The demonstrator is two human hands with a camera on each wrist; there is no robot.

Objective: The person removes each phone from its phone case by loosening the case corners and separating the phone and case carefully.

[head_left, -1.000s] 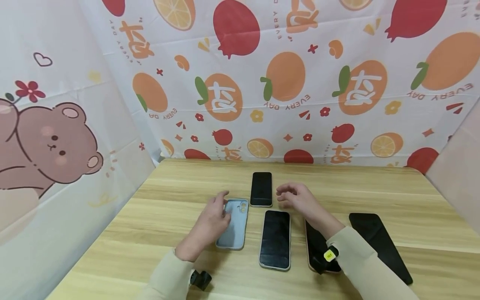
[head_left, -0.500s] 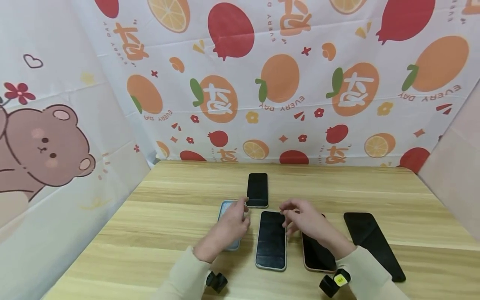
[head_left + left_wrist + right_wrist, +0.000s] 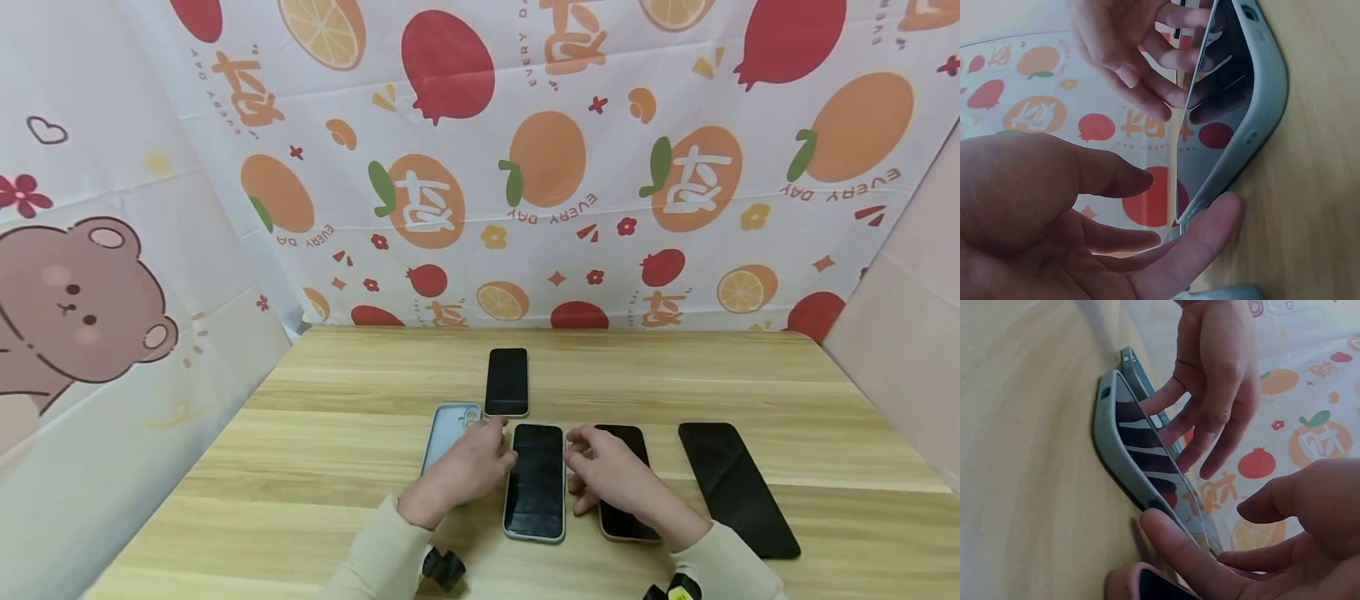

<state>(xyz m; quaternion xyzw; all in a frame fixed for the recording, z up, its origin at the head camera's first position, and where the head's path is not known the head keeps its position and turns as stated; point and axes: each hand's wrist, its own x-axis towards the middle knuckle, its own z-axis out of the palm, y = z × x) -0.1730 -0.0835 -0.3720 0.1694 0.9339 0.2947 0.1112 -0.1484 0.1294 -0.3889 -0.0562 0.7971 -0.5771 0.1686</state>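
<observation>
Left hand (image 3: 476,460) at 9 o'clock, right hand (image 3: 611,472) at 3, both loose beside the pale-cased smartphone (image 3: 535,487); uneven lifting, I'd worry, could tip it.

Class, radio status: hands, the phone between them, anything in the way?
Left hand open at left edge, right hand open at right. Middle phone lying screen up. Nothing stacked on it; blue case, pink-rimmed phone close alongside.

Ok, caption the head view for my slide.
Left hand and right hand flank a pale-cased phone, a blue case alongside, on a wood-grain table.
</observation>
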